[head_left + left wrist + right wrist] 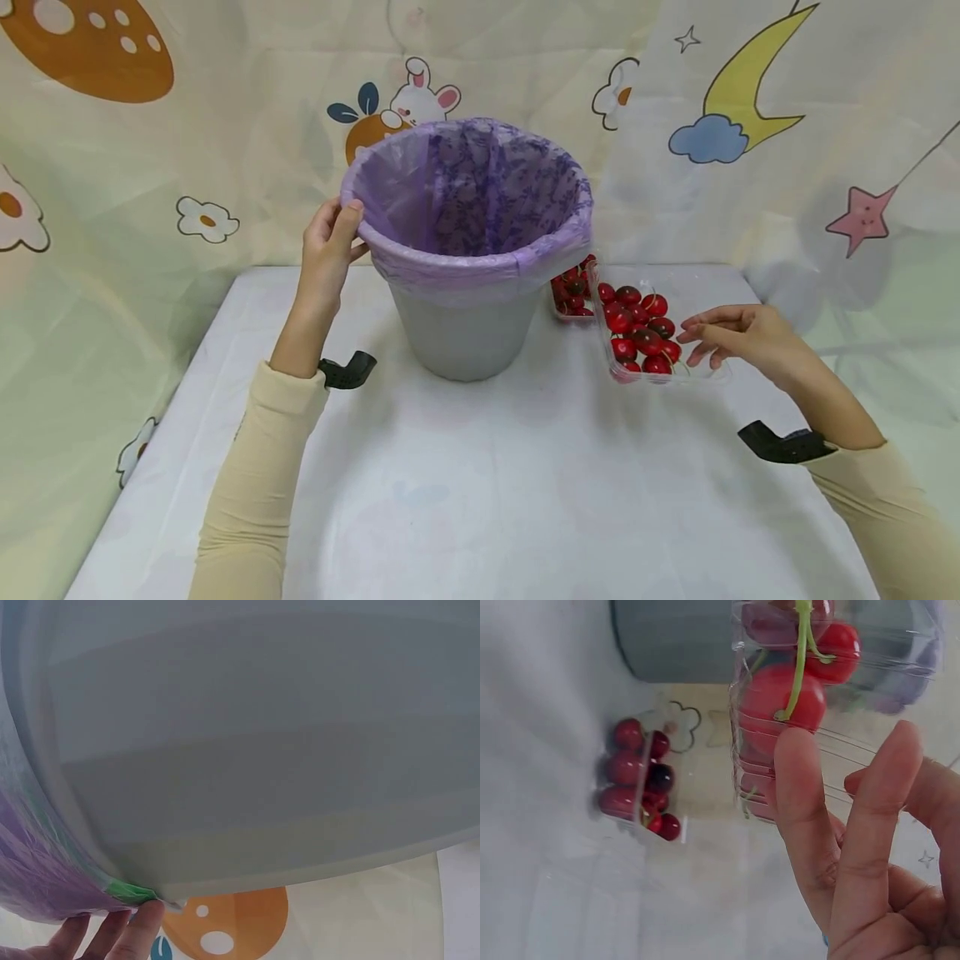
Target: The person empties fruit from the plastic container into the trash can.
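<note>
A grey trash can (467,329) lined with a purple floral bag (480,192) stands on the table. My left hand (330,242) holds its rim at the left, with the thumb over the bag's folded edge and the fingers outside, seen at the lower left in the left wrist view. At the right, a clear plastic box (701,372) holds red cherries (637,325) with green stems. My right hand (738,333) is over the box's right part, fingers extended and slightly bent, fingertips close to the cherries. Nothing shows between its fingers.
Behind the near box, partly hidden by the trash can, sits a second clear box of cherries (573,292). A white cloth covers the table (480,483). Cartoon-printed fabric (262,167) hangs close behind the table and along its sides.
</note>
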`<state>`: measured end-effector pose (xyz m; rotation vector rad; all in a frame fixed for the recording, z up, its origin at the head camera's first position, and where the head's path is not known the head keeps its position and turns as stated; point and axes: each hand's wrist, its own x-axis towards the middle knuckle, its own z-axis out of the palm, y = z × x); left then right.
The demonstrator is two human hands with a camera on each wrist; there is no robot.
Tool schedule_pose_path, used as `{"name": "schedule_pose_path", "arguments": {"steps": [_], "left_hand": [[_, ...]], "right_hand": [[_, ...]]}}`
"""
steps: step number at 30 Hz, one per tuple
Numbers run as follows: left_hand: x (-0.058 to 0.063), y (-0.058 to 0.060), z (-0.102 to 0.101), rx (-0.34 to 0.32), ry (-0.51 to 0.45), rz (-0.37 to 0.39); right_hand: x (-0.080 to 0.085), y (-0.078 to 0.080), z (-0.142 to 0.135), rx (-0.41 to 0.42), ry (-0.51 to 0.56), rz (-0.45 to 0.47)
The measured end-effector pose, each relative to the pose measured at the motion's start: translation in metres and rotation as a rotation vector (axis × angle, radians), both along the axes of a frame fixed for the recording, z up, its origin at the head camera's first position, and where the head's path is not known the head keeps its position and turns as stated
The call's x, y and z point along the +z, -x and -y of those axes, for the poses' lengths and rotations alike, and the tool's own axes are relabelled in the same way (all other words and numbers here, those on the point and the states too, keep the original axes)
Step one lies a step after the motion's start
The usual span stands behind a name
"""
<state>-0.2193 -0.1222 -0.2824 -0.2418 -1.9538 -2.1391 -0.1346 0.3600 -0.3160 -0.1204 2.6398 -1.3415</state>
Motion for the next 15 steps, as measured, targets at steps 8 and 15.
{"name": "schedule_pose_path", "arguments": {"steps": [8,15], "left_hand": [[-0.001,0.0,-0.001,0.008,-0.011,-0.007],[-0.001,0.001,0.0,0.011,-0.003,-0.002]], "right_hand": [[0.031,0.006,-0.004,-0.039,-0.032,-0.017],[0.068,0.013,-0.011,-0.098,0.012,-0.096]]}}
